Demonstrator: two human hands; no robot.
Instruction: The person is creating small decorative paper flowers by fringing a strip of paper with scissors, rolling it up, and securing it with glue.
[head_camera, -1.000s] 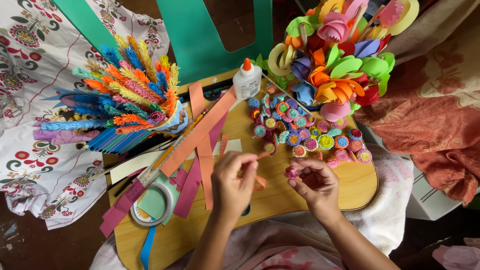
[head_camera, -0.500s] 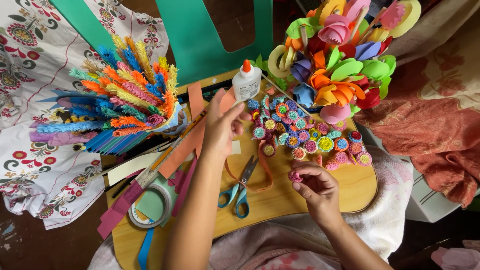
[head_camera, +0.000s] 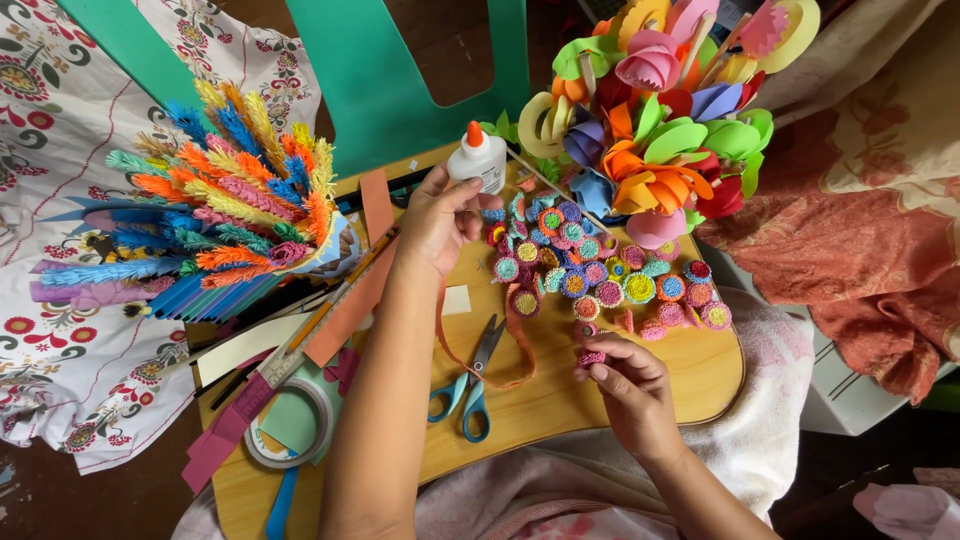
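Left hand (head_camera: 437, 222) is wrapped around the white glue bottle (head_camera: 479, 160) at the far edge of the wooden surface (head_camera: 560, 400); right hand (head_camera: 625, 385) pinches a small pink paper roll (head_camera: 590, 357) near the front. Between them: scissors (head_camera: 468, 385), an orange paper strip (head_camera: 515, 345), and a cluster of rolled paper discs (head_camera: 600, 275). Tape roll (head_camera: 290, 425) and paper strips (head_camera: 350, 300) lie left; paper flowers (head_camera: 660, 110) far right.
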